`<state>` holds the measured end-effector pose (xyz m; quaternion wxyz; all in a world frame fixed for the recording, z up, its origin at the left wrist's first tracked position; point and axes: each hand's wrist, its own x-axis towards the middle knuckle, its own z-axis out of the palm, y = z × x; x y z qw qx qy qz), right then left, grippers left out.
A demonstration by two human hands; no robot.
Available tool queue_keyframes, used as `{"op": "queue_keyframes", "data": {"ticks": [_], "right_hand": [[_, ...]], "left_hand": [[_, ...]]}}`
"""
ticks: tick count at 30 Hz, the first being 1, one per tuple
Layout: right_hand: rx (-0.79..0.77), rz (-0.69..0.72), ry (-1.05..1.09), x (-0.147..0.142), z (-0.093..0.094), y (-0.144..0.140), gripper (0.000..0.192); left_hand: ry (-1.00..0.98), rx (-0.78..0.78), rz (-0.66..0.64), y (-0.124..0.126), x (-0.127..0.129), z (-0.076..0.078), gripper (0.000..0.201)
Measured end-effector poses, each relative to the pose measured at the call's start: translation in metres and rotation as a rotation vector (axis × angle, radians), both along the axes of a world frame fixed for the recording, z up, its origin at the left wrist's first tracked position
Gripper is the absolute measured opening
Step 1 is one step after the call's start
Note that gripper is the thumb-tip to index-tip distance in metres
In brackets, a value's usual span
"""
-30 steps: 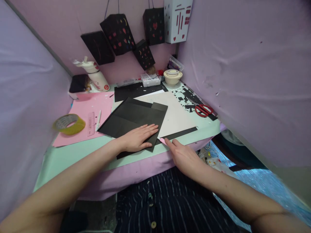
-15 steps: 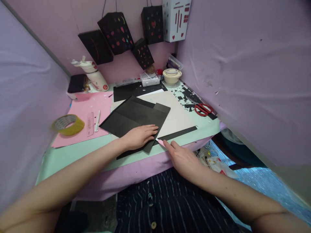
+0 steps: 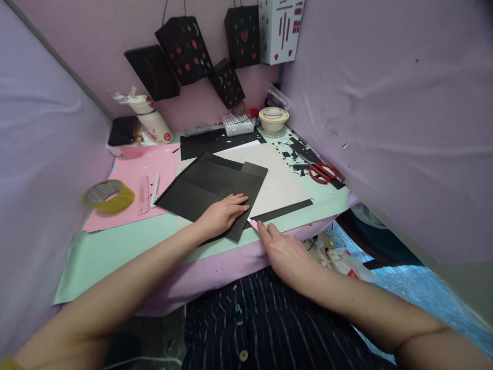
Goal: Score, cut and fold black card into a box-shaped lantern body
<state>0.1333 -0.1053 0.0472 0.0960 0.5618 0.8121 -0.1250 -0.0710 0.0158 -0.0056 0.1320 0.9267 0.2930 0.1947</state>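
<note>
My left hand (image 3: 223, 213) lies flat, fingers together, on the near corner of a folded black paper sheet (image 3: 210, 185) on the table. My right hand (image 3: 283, 249) sits at the table's front edge and holds a small pink tool (image 3: 254, 224), its tip touching the black sheet's right edge. A long black paper strip (image 3: 287, 210) lies just right of that tip on a white sheet (image 3: 279, 180).
A roll of yellow tape (image 3: 109, 196), a pink sheet (image 3: 133, 180) with a ruler (image 3: 144, 195) and a pen (image 3: 155, 188) lie to the left. Red scissors (image 3: 322, 173) and black scraps are at the right. A bowl (image 3: 273, 120), a bottle (image 3: 148, 119) and hanging paper lanterns (image 3: 185, 49) stand behind.
My right hand slid left along the table edge, bringing the pink tool to the black sheet. The black sheet shifted slightly under my left hand.
</note>
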Motion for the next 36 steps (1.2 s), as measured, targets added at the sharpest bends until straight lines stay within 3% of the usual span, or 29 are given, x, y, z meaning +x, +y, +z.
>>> {"op": "queue_keyframes", "data": {"ticks": [36], "right_hand": [[-0.021, -0.008, 0.041, 0.014, 0.007, 0.011, 0.062]], "left_hand": [[-0.04, -0.026, -0.122, 0.006, -0.009, 0.003, 0.031]]}}
